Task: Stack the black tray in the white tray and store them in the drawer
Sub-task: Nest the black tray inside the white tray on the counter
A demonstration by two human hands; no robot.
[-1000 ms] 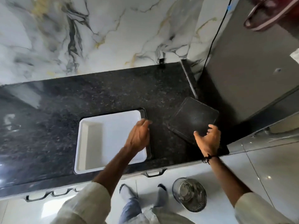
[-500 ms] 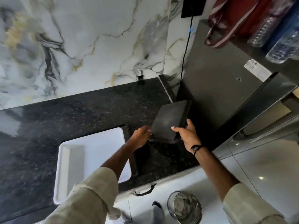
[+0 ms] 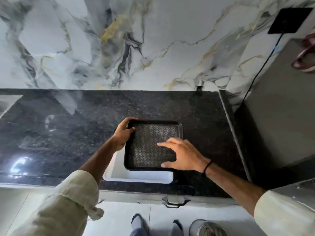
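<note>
The black tray (image 3: pixel 150 142), with a patterned floor, lies face up over the white tray (image 3: pixel 136 178) on the dark granite counter. It covers most of the white tray, whose near rim and left edge still show. My left hand (image 3: pixel 122 133) grips the black tray's far left corner, thumb inside the rim. My right hand (image 3: pixel 180 155) hovers over or rests on the tray's right side with fingers spread; I cannot tell if it touches.
A drawer handle (image 3: pixel 174 202) sits below the counter's front edge. A grey appliance (image 3: pixel 279 116) stands right of the counter, with a cable running up to a black wall socket (image 3: pixel 289 20). A steel bin (image 3: pixel 207 228) stands on the floor by my feet.
The black tray went from being held tilted at the right of the counter to lying face up over the white tray. My right hand has let go of its edge and opened.
</note>
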